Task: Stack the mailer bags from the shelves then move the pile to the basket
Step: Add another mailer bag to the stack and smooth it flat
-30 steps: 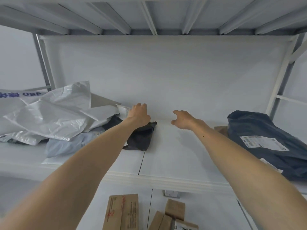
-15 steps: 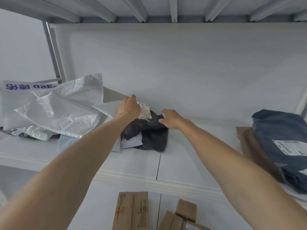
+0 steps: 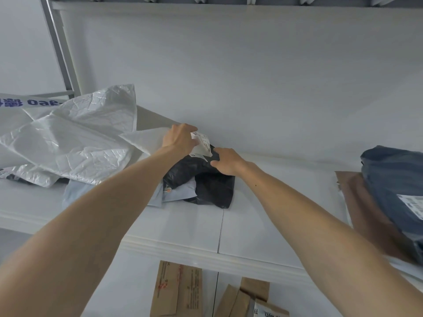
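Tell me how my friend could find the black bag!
Start at the wide white shelf and find the heap of crinkly white bags on its left. Just right of that heap, partly on a pale blue bag, lies the black bag. It alone is black, with a white label on top.

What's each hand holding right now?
Left hand: grips the black mailer bag at its label end.
Right hand: pinches the same bag.

Left grip [image 3: 180,139], right grip [image 3: 226,161] — both hold black mailer [image 3: 212,189].
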